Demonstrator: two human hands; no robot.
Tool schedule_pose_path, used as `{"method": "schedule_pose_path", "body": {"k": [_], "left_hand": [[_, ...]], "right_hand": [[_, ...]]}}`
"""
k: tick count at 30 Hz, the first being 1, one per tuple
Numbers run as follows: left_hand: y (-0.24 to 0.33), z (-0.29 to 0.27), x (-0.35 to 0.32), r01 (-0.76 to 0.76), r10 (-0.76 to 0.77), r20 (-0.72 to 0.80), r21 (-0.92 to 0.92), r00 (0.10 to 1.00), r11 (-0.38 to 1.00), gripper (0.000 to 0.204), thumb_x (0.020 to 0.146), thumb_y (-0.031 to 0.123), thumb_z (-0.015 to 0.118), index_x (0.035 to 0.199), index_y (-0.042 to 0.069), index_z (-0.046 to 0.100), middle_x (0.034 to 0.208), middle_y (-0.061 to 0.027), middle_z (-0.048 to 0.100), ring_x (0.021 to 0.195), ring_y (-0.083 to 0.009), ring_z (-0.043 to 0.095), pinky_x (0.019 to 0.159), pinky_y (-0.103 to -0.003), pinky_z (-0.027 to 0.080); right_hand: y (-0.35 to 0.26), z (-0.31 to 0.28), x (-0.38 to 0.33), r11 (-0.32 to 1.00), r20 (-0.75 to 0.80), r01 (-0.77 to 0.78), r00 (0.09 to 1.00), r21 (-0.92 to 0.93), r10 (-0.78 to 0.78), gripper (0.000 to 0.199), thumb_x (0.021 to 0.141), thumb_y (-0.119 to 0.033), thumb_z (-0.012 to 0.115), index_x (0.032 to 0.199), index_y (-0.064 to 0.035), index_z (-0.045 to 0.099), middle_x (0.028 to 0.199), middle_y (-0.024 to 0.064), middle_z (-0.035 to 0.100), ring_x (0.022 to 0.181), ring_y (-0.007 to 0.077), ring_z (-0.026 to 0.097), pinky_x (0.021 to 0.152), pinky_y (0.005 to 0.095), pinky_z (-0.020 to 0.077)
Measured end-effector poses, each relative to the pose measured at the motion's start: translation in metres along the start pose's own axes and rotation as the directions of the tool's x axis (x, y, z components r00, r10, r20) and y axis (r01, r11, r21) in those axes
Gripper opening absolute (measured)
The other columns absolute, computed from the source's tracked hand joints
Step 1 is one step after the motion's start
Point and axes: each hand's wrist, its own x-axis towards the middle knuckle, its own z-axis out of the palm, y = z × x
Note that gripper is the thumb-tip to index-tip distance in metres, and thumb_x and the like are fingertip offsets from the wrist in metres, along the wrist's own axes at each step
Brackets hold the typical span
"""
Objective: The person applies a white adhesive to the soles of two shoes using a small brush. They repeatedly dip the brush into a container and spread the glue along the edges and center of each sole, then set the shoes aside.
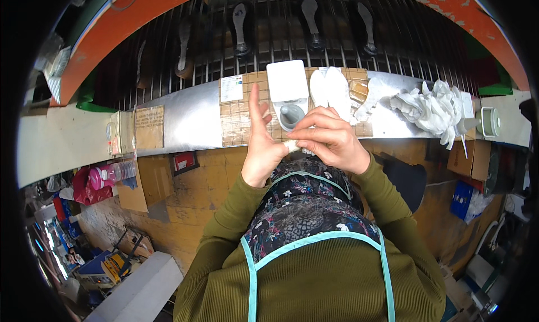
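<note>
My two hands meet in front of my chest, just before the metal shelf [191,120]. My left hand [260,139] stands upright with its fingers stretched up toward the shelf. My right hand [331,139] is curled, its fingertips pinching a small white piece [292,146] that lies against the thumb side of my left hand. Right behind the hands sits a grey cup [292,113] in a white tray [287,81] on a brown cardboard mat [236,117]. A pair of white insoles [331,86] lies beside the tray.
A heap of white rags [431,110] and a small white pot [489,122] lie on the shelf's right. Behind the shelf runs a dark bar rack [281,36] carrying several shoe lasts [241,27]. A pink bottle [104,176] and boxes lie lower left.
</note>
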Motion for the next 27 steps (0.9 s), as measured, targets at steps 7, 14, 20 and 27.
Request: {"method": "schedule_pose_path", "body": {"k": [7,14,20,27], "left_hand": [[-0.007,-0.038,-0.027,0.552,-0.375,0.409,-0.54,0.832,0.636,0.111,0.065,-0.017,0.054,0.154,0.027,0.003,0.14,-0.0201,0.035,0.123,-0.0283,0.044,0.095,-0.036,0.046],[0.009,-0.108,-0.052,-0.521,0.389,0.362,0.419,0.847,0.744,0.103,0.066,0.012,0.081,0.15,0.019,0.022,0.145,-0.0179,0.039,0.123,-0.0291,0.047,0.096,-0.051,0.033],[0.029,-0.18,-0.06,-0.922,0.771,0.507,0.182,0.386,0.342,0.067,0.069,0.025,0.077,0.13,0.04,0.053,0.124,-0.0092,0.06,0.088,-0.0148,0.063,0.076,-0.033,0.037],[0.036,-0.198,-0.063,-0.53,0.486,0.561,-0.095,0.671,0.842,0.086,0.073,0.005,0.079,0.145,0.017,0.033,0.108,-0.0103,0.067,0.073,-0.0106,0.062,0.065,-0.022,0.051]], "right_hand": [[-0.028,0.031,0.016,0.956,0.245,0.217,0.955,-0.199,-0.166,0.009,0.077,-0.003,0.066,0.083,-0.0014,0.061,0.076,0.0082,0.06,0.079,0.0245,0.06,0.073,0.037,0.0469],[-0.023,0.113,0.026,0.598,0.634,-0.738,0.63,0.311,0.448,0.021,0.093,-0.018,0.055,0.087,0.0004,0.063,0.078,0.0025,0.063,0.073,0.0068,0.058,0.063,0.0246,0.047],[-0.041,0.171,0.031,0.554,0.585,-0.664,0.733,0.502,0.348,0.021,0.092,-0.016,0.056,0.097,0.0022,0.066,0.083,0.0018,0.063,0.077,0.008,0.057,0.067,0.0221,0.0476],[-0.074,0.214,0.033,0.098,0.443,-0.668,0.588,0.737,0.676,0.031,0.093,-0.024,0.056,0.111,0.0014,0.059,0.102,0.0079,0.061,0.086,0.0113,0.06,0.07,0.0212,0.0501]]}}
